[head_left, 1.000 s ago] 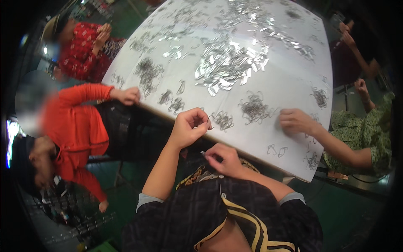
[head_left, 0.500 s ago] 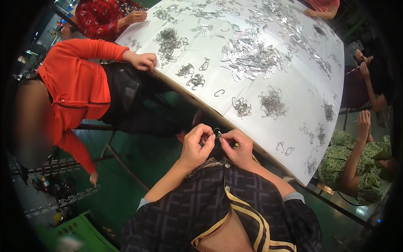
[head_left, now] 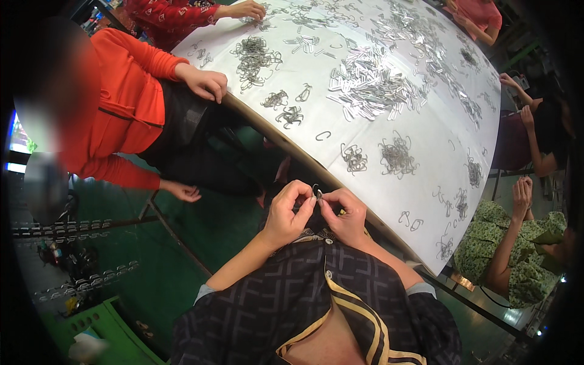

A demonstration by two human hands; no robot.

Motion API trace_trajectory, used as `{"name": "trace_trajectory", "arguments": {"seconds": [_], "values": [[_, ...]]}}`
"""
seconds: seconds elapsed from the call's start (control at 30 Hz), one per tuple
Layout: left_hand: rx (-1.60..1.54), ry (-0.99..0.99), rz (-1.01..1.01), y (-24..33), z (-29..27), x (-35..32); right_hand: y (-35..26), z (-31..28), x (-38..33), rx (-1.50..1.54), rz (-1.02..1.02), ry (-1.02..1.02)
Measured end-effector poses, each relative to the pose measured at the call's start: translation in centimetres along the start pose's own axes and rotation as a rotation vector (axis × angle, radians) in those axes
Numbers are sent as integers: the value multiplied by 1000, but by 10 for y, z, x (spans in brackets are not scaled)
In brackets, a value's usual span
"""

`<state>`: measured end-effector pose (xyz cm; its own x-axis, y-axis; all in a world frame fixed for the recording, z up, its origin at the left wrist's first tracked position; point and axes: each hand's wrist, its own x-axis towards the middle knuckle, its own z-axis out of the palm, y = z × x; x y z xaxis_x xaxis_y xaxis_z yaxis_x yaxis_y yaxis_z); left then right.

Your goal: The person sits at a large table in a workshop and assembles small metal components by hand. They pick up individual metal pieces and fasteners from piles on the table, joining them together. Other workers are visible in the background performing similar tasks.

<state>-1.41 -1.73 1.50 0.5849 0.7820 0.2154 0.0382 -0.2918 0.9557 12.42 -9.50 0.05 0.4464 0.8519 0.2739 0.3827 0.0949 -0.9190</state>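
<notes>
Head view: far left of hands, co-worker's hand (head_left: pixel 204 83) in orange sleeve rests on table (head_left: pixel 340 176) edge. Left hand (head_left: pixel 286 216) and right hand (head_left: pixel 344 213) meet below near edge of table, fingertips pinched on small metal clip (head_left: pixel 316 191) between them. Just beyond hands, wire clip clusters (head_left: pixel 395 155); bigger shiny heap (head_left: pixel 371 85) farther out.

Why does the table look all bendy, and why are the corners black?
Head view: the fisheye lens bows the white table's edge and leaves a black ring around the picture; the heap of metal clips glints under the light; both hands, left and right, look sharp.
</notes>
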Motion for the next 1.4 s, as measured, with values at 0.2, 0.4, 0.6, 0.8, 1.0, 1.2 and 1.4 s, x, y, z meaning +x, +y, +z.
{"name": "trace_trajectory", "arguments": {"seconds": [0.2, 0.4, 0.6, 0.8, 1.0, 1.2, 1.4], "values": [[52, 29, 79, -1, 3, 2, -3, -3, 1, -14, -17, -50], [9, -9, 200, -6, 9, 4, 4, -8, 3, -32, -124, -90], [59, -33, 301, -2, 7, 6, 31, -35, 36, -164, -262, 51], [115, -42, 370, 7, 4, 9, 96, -62, 126, -491, -83, 244], [130, -36, 382, 10, 5, 7, 136, -58, 172, -733, -120, 198], [160, -26, 365, 6, 1, 4, 138, -57, 184, -771, -24, 134], [130, -24, 334, 5, 3, 7, 140, -71, 186, -537, 106, 253]]}}
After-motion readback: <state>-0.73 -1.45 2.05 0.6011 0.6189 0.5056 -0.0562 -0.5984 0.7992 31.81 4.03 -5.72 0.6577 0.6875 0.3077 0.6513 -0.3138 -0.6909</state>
